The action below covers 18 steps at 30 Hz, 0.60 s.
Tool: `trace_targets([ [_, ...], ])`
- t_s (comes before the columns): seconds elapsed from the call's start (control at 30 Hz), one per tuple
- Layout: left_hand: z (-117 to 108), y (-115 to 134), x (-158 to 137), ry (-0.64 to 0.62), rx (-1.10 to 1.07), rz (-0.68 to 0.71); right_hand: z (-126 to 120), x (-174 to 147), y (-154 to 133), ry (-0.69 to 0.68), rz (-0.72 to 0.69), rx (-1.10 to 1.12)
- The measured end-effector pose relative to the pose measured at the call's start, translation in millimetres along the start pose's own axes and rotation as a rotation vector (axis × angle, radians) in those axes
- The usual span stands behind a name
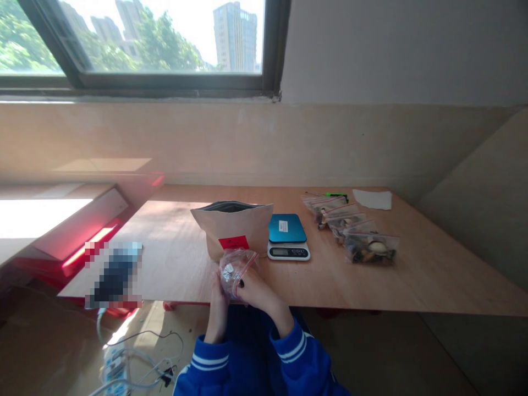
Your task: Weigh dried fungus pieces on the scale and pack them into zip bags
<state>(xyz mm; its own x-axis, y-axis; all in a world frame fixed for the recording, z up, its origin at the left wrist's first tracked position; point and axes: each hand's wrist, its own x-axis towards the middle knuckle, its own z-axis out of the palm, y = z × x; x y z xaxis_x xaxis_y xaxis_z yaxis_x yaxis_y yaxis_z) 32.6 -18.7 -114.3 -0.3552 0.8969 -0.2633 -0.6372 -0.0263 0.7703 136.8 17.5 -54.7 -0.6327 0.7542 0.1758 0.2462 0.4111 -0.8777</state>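
Note:
In front of me, at the table's near edge, a clear zip bag (238, 263) with a red seal line is held up. My left hand (219, 290) is closed around its left side. My right hand (254, 287) reaches in at the seal line from the right; its fingers are mostly hidden by the plastic. A small dark piece (241, 284) shows beside them. Right behind the zip bag stands a brown paper pouch (239, 225) with a red label, its top open. What lies inside the pouch cannot be seen.
A kitchen scale (287, 234) with a blue plate stands right of the pouch. Several filled zip bags (369, 247) lie in a row farther right, near a green-handled tool (337, 194) and white paper (373, 199). A blurred dark object (113, 275) lies left; cables (144, 357) run below.

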Motion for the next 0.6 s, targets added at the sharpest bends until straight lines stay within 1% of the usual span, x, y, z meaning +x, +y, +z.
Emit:
trace_targets([
  [0.17,-3.0,-1.1,7.9,0.050,0.054,0.051,-4.4,-0.2,5.2,0.034,-0.015,0.043],
  [0.3,-2.5,-1.2,10.0,0.063,0.111,0.052,-7.3,-2.1,10.9,0.034,0.024,0.116],
  [0.47,1.2,5.0,-0.8,0.036,0.158,0.059,-8.1,-5.4,18.2,0.056,0.088,0.200],
  [0.6,4.1,10.8,-10.6,-0.001,0.183,0.052,-11.4,-7.7,15.4,0.106,0.164,0.300],
])
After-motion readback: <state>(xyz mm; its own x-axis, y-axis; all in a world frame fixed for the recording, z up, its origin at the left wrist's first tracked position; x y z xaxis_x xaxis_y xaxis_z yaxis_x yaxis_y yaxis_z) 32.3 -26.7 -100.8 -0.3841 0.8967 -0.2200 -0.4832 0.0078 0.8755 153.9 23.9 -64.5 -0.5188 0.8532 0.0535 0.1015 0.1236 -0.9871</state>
